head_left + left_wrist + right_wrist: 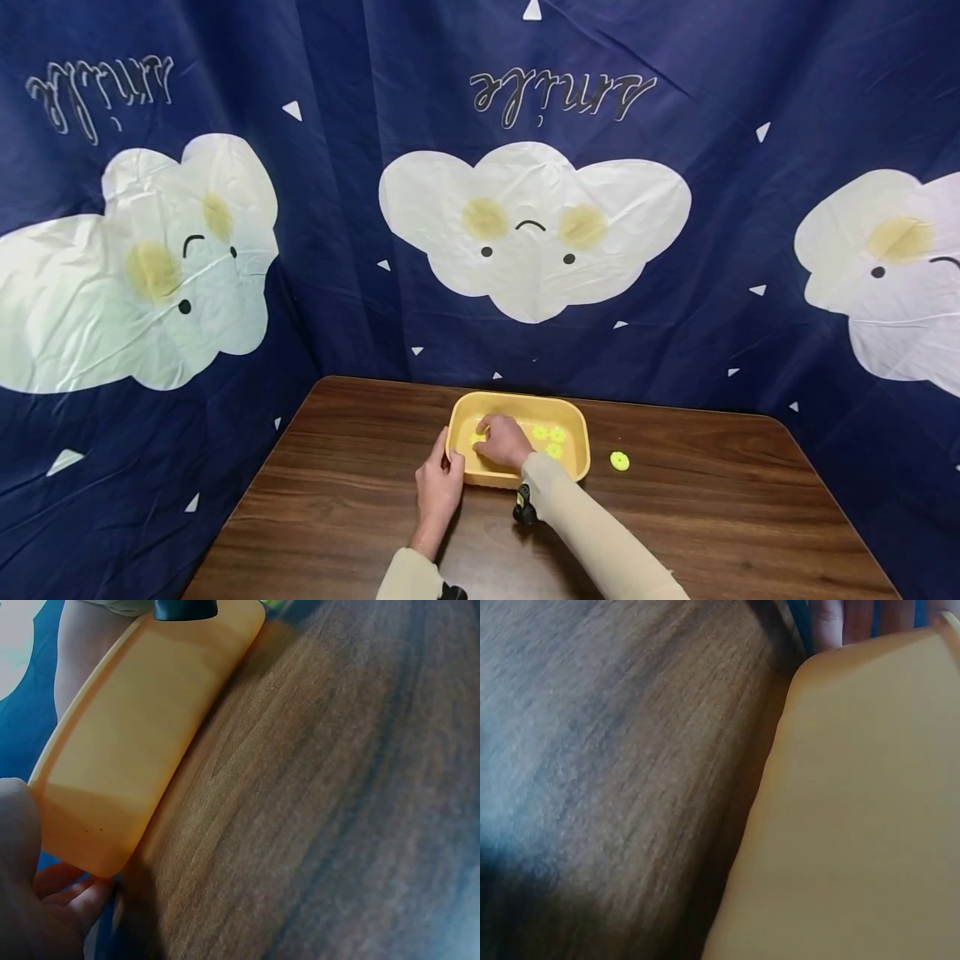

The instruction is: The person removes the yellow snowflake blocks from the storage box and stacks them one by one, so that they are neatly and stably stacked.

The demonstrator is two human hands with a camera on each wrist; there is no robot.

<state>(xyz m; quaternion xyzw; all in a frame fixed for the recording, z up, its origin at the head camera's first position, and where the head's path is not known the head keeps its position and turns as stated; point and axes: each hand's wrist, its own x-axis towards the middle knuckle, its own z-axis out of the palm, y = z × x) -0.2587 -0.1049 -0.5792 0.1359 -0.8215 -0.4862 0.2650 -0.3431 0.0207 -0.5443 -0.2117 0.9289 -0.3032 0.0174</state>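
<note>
A shallow yellow plastic tray [525,482] stands near the back of the wooden table. My left hand [438,485] grips its left end, thumb at the near corner and fingers along the side; the left wrist view shows the thumb and curled fingers about the tray's corner [82,832]. Inside the tray, my right hand [506,440] reaches to the left part, with a small yellow flower-shaped piece [477,437] between thumb and forefinger. Three similar flower-shaped pieces [557,434] lie in the tray's right half. The right wrist view shows only the tray's outer wall [855,802] and left-hand fingers [859,619].
One more yellow flower-shaped piece [619,461] lies on the wooden table [720,500], right of the tray. A dark blue curtain [337,250] with cloud prints hangs behind and beside the table. A black wrist camera [524,505] sits on the right sleeve, close to the tray's near wall.
</note>
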